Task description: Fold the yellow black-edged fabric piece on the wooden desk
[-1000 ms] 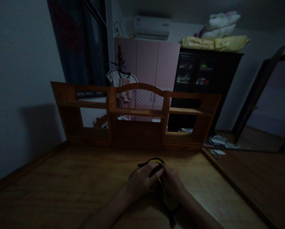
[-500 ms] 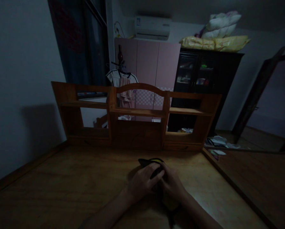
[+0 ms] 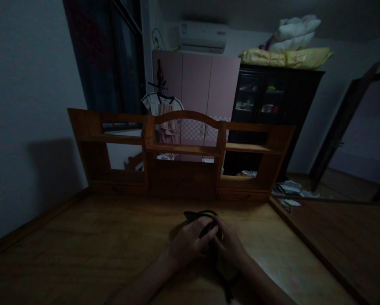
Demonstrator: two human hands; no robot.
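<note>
A dark item with yellow parts (image 3: 191, 215) is held low over the wooden bed boards (image 3: 120, 237); the dim light hides its exact kind. It has a pointed black tip at the upper left, a curved black edge at the top, and a dark strap-like end hanging towards me. My left hand (image 3: 187, 238) is closed on its left side, thumb stretched across the middle. From the right, my right hand (image 3: 230, 242) grips it with bent fingers. The two hands meet over the item and cover most of it.
A wooden headboard with shelves (image 3: 185, 149) stands beyond the boards. A raised side rail (image 3: 304, 237) runs along the right, and a white wall (image 3: 27, 127) rises on the left. Behind are a pink wardrobe (image 3: 196, 84) and a black cabinet (image 3: 279, 97).
Both hands stay at nearly the same place on the item. A little more yellow shows beside the right hand's fingers.
</note>
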